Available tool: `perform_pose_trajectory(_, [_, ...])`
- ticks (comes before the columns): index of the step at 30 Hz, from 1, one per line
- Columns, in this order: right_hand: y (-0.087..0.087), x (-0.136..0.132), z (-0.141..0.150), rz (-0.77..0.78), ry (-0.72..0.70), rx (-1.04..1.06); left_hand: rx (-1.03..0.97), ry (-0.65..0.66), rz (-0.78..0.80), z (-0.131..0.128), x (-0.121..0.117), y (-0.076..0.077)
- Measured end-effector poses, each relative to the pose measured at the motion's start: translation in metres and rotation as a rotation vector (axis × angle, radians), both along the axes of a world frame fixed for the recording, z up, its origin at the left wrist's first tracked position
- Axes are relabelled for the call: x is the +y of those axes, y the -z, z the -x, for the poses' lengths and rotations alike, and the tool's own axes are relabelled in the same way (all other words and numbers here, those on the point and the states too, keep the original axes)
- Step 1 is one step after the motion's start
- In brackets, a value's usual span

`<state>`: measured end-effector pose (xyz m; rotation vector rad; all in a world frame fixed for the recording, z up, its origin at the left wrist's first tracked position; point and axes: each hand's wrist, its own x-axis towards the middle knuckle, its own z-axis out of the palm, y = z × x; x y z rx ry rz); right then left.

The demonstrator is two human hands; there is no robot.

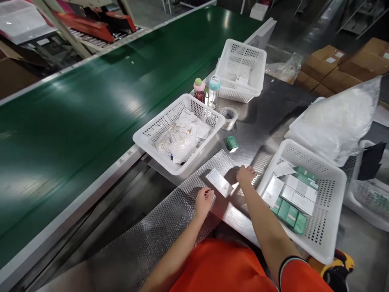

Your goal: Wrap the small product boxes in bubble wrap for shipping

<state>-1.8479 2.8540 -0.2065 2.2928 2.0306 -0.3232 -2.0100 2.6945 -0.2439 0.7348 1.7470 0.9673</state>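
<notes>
Orange cloth of the person's shirt lies nearest in the head view, with both bare forearms reaching forward from it over a metal tabletop. Between the two hands, a slim white box lies flat on a sheet of bubble wrap. Its long axis slants from the far left to the near right, so one long side faces the left hand and its near end points in below the right hand. The left hand is the nearer, just beside that long side; the right is a little farther off, beyond the box to the right. The left fingers are curled close together at the wrap; whether they pinch it, I cannot tell. The right fingers are bent, tips turned away from the box, and whether they hold anything cannot be made out.

Beyond the hands sits a small green box. A white basket of green and white boxes stands to the right, and another basket with small bagged pieces to the far left.

The left forearm covers part of the wrap, whose near end is dim and runs towards the bottom edge. The undersides of both hands are hidden, and the print on the white box is too small to read.
</notes>
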Motion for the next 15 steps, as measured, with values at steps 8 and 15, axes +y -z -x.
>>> perform_pose_trajectory(8, [-0.054, -0.051, 0.011, 0.045, -0.421, 0.111, -0.231, -0.114, 0.059, -0.016, 0.030, 0.013])
perform_pose_trajectory(15, [-0.005, -0.130, 0.035, -0.030, -0.625, 0.103, -0.143, -0.127, 0.019, -0.016, 0.033, 0.011])
